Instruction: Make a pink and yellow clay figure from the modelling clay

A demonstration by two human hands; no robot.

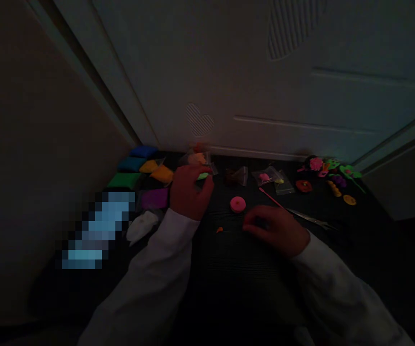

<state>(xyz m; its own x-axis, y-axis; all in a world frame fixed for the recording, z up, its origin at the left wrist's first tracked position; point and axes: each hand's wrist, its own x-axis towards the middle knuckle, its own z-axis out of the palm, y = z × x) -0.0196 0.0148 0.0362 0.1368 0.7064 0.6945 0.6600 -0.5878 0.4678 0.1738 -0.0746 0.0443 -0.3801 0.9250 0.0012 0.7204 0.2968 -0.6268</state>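
Note:
My left hand (193,192) is curled around a small bag of light green clay (203,176), which shows between thumb and forefinger. Most of that bag is hidden by the hand. Low over the dark table, my right hand (275,229) has thumb and forefinger closed together; whatever may be between the tips is too dark to see. A round pink clay disc (237,204) with a small mark at its centre lies between the two hands. Nearer to me is a small curved orange clay piece (220,230).
Clay packs, including green (125,180) and purple (155,198), lie left beside a pixelated bright screen (101,230). A pink stick tool (270,197) and scissors (310,218) lie right. Finished-looking clay flowers (316,164) stand far right. A pale door (229,86) rises behind the table.

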